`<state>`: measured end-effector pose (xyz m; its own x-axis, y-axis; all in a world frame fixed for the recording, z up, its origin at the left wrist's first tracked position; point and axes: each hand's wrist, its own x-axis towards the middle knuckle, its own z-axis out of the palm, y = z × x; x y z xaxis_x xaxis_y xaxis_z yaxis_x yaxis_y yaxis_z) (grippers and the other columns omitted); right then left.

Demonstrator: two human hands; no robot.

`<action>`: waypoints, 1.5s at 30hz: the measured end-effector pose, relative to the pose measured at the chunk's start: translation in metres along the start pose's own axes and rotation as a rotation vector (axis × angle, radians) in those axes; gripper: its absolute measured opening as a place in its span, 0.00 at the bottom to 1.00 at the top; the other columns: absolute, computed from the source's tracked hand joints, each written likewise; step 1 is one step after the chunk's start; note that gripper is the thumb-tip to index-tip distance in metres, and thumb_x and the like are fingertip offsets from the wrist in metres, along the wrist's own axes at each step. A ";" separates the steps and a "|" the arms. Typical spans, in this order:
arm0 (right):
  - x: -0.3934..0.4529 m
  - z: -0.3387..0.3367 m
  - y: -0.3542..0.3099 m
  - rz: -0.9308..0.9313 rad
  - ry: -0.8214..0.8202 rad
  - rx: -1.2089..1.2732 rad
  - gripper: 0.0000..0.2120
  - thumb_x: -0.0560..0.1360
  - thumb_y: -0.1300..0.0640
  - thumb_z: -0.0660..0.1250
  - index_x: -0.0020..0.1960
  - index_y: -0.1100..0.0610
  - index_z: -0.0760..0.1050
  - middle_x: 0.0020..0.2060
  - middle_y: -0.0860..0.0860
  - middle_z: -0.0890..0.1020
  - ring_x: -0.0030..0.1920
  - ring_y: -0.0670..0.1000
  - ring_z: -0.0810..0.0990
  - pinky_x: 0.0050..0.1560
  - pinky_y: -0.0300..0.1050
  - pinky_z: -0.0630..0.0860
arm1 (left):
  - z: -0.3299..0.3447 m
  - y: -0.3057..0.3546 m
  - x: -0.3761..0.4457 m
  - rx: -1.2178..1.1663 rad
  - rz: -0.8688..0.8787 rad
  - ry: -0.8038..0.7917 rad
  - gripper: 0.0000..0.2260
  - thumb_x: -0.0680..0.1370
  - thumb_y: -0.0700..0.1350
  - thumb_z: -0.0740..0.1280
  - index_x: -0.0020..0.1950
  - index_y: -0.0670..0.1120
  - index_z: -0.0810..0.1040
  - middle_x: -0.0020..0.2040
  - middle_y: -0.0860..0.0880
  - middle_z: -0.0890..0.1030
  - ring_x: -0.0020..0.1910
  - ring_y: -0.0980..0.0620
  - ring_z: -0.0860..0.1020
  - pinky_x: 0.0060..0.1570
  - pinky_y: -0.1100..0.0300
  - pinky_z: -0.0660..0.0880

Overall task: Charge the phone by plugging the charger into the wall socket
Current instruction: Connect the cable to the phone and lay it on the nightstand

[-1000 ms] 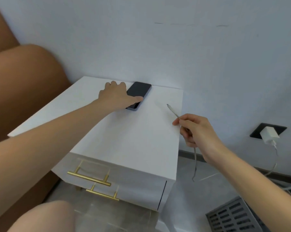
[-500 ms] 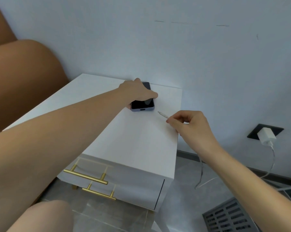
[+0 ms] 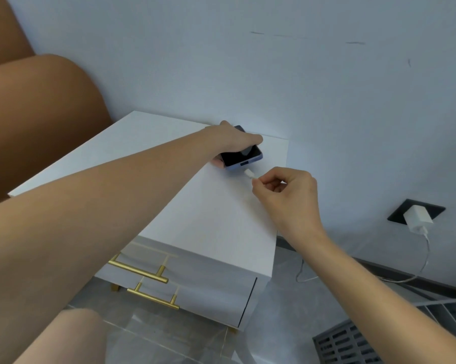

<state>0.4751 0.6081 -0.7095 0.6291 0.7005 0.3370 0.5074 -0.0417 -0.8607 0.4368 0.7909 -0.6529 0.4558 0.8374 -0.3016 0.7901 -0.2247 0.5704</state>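
A dark phone (image 3: 241, 157) with a pale blue edge is tilted up off the back of the white nightstand (image 3: 208, 219), its port end facing me. My left hand (image 3: 232, 140) grips it from above. My right hand (image 3: 284, 190) pinches the white cable plug (image 3: 249, 174), whose tip sits just below the phone's port, apart from it. A white charger block (image 3: 417, 218) sits in the black wall socket (image 3: 400, 210) at the right, and its cable (image 3: 426, 256) hangs down to the floor.
The nightstand has two drawers with gold handles (image 3: 140, 271). A brown padded headboard (image 3: 32, 122) fills the left. A grey slatted grille (image 3: 353, 342) lies on the tiled floor at the lower right. My knee (image 3: 72, 334) shows at the bottom.
My left hand closed over the phone, turned it and tipped it up. My right hand carried the cable plug leftward and closer, up to the phone's port end.
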 end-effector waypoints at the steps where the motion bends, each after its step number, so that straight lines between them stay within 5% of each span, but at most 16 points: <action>1: 0.000 0.002 -0.001 -0.007 0.002 -0.002 0.10 0.72 0.63 0.75 0.33 0.56 0.82 0.23 0.44 0.75 0.26 0.44 0.68 0.31 0.37 0.68 | 0.001 0.001 -0.001 -0.003 0.001 -0.008 0.37 0.63 0.66 0.67 0.64 0.46 0.66 0.47 0.44 0.80 0.39 0.45 0.84 0.41 0.55 0.82; 6: 0.000 0.006 0.000 -0.021 0.038 -0.005 0.10 0.72 0.64 0.73 0.33 0.57 0.80 0.23 0.47 0.73 0.27 0.46 0.66 0.32 0.41 0.68 | 0.000 0.003 -0.002 -0.034 0.006 -0.024 0.27 0.66 0.64 0.67 0.56 0.46 0.69 0.43 0.46 0.80 0.34 0.48 0.82 0.30 0.61 0.77; 11: -0.001 0.011 0.002 -0.025 0.095 0.017 0.11 0.72 0.63 0.72 0.32 0.57 0.77 0.24 0.48 0.71 0.28 0.47 0.65 0.32 0.41 0.66 | -0.003 0.004 -0.004 -0.042 -0.011 -0.071 0.18 0.71 0.61 0.67 0.44 0.46 0.73 0.27 0.48 0.80 0.15 0.52 0.76 0.21 0.63 0.76; 13: -0.001 0.013 0.004 -0.024 0.109 0.036 0.11 0.72 0.62 0.72 0.32 0.58 0.76 0.24 0.51 0.70 0.29 0.48 0.64 0.32 0.42 0.65 | -0.003 0.004 -0.006 -0.030 -0.014 -0.091 0.18 0.73 0.62 0.65 0.43 0.47 0.74 0.23 0.49 0.79 0.18 0.51 0.77 0.25 0.66 0.75; 16: -0.002 0.014 0.006 -0.028 0.134 0.052 0.11 0.72 0.62 0.72 0.32 0.58 0.76 0.24 0.48 0.69 0.29 0.47 0.64 0.32 0.41 0.65 | -0.002 0.005 -0.006 -0.029 -0.006 -0.105 0.19 0.73 0.63 0.64 0.44 0.46 0.74 0.32 0.48 0.79 0.27 0.50 0.78 0.30 0.64 0.75; 21: -0.002 0.016 0.007 -0.042 0.152 0.070 0.11 0.72 0.61 0.72 0.32 0.57 0.75 0.23 0.44 0.68 0.28 0.45 0.64 0.31 0.38 0.64 | -0.002 0.005 -0.007 -0.037 -0.028 -0.115 0.19 0.73 0.63 0.65 0.44 0.47 0.73 0.33 0.48 0.79 0.27 0.50 0.78 0.23 0.67 0.75; 27: -0.001 0.018 0.008 -0.034 0.160 0.066 0.13 0.72 0.61 0.73 0.31 0.57 0.74 0.23 0.45 0.66 0.28 0.46 0.63 0.31 0.38 0.64 | -0.002 0.006 -0.006 -0.039 -0.031 -0.110 0.20 0.72 0.64 0.65 0.45 0.46 0.74 0.35 0.48 0.79 0.29 0.49 0.79 0.28 0.65 0.75; 37: -0.001 0.021 0.005 -0.071 0.166 0.027 0.11 0.72 0.60 0.72 0.32 0.58 0.74 0.24 0.46 0.68 0.28 0.46 0.63 0.31 0.42 0.65 | -0.002 0.004 -0.011 -0.117 -0.029 -0.089 0.18 0.73 0.61 0.65 0.41 0.46 0.73 0.25 0.49 0.76 0.14 0.52 0.74 0.21 0.65 0.74; 45: -0.001 0.022 0.005 -0.078 0.184 -0.010 0.12 0.70 0.61 0.71 0.30 0.56 0.71 0.22 0.45 0.66 0.28 0.47 0.63 0.30 0.38 0.62 | -0.003 0.003 -0.014 -0.134 -0.030 -0.107 0.19 0.73 0.63 0.63 0.47 0.46 0.75 0.35 0.48 0.79 0.29 0.50 0.79 0.23 0.66 0.75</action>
<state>0.4642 0.6225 -0.7225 0.6843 0.5594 0.4677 0.5641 0.0003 -0.8257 0.4314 0.7799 -0.6446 0.4792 0.7836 -0.3954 0.7455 -0.1256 0.6546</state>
